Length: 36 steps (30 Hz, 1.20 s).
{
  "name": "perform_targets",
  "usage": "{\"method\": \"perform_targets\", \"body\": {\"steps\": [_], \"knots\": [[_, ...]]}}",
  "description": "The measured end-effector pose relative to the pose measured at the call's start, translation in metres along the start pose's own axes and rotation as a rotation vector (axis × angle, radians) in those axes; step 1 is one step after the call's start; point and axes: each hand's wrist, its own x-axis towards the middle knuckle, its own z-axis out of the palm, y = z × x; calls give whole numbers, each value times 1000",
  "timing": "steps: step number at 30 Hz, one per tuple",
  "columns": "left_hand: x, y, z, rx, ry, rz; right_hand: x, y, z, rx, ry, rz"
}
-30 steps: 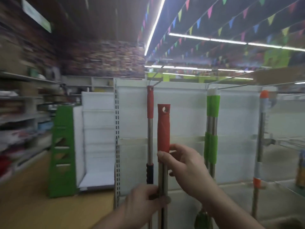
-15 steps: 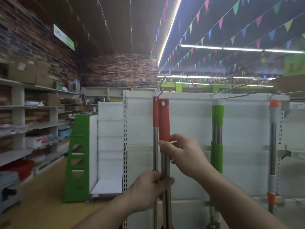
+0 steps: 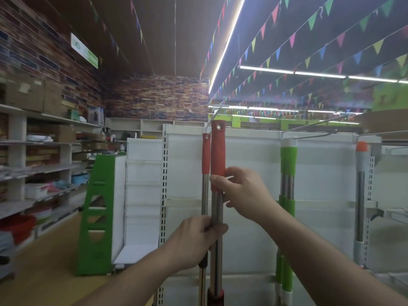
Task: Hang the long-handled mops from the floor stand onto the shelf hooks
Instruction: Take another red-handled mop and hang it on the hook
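I've raised the mop (image 3: 218, 151): its hole now sits by the hook (image 3: 212, 117) at the top edge of the shelf (image 3: 249, 131), seemingly unthreaded. My left hand (image 3: 194, 241) grips the shaft; my right hand (image 3: 245, 193) pinches the red sleeve.

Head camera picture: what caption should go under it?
Left hand and right hand hold a red-gripped steel mop handle up to the wire shelf hook.

Brick-pattern walls (image 3: 154, 96) enclose a shop aisle, where strip lights (image 3: 225, 47) and coloured bunting (image 3: 312, 19) run along a dark ceiling (image 3: 154, 29). Stocked shelves (image 3: 39, 142) topped with boxes (image 3: 28, 96) line the left side above a wooden floor (image 3: 44, 272), beside a green stand (image 3: 103, 168).
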Motion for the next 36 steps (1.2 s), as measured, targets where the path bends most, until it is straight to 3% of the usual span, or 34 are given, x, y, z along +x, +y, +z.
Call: {"method": "perform_targets", "body": {"steps": [13, 36], "knots": [[18, -2, -6, 61, 23, 5, 23, 1, 5, -10, 15, 12], [65, -54, 15, -78, 64, 25, 66, 42, 30, -40, 17, 86]]}}
